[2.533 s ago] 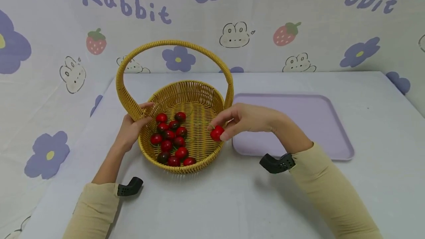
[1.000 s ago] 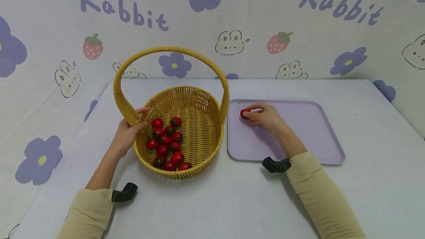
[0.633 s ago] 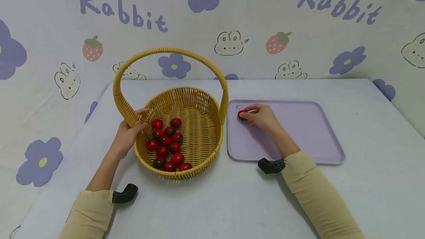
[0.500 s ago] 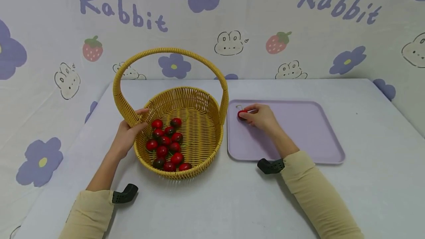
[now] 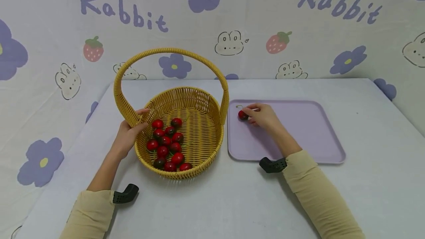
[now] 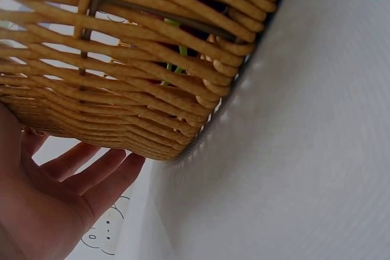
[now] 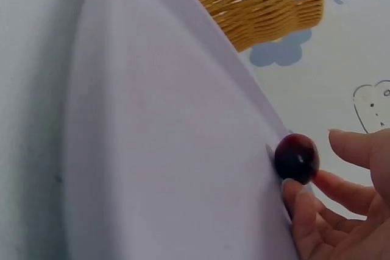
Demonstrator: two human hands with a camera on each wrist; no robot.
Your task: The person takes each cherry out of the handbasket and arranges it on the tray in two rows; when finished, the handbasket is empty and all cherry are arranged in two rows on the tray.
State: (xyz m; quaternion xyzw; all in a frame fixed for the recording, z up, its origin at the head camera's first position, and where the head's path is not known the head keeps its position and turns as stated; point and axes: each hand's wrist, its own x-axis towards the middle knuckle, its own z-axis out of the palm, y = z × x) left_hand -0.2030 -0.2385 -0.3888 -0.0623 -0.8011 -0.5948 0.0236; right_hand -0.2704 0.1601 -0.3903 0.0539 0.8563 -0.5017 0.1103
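Two bare hands work well apart over a white table [image 5: 212, 209], read here as a clock face from the head camera. The right hand [image 5: 263, 115] reaches in from five o'clock, forearm aimed at eleven, palm low and fingers bent toward ten. Its thumb stands clear of a single cherry [image 5: 242, 115], a gap showing from the right wrist, while other fingertips lie at or just beside the fruit's lower side; nothing is pinched.

The left hand [image 5: 127, 134], its forearm slanting toward one o'clock, grips a woven basket [image 5: 186, 97] at nine o'clock, near the foot of the handle, thumb over the rim and fingers against the outer wall.

The single cherry sits in the ten-o'clock part of a lilac tray [image 5: 308, 132]; whether its full weight rests there cannot be told. Its stem [image 5: 239, 106] points toward eleven, the tip bent to nine. The fruit looks nearly round, so no long axis can be read. The tray's long axis runs nine to three.

In the basket, more cherries [image 5: 162, 152] bunch between six and ten o'clock, under an arched handle [image 5: 170, 50] spanning nine to three.
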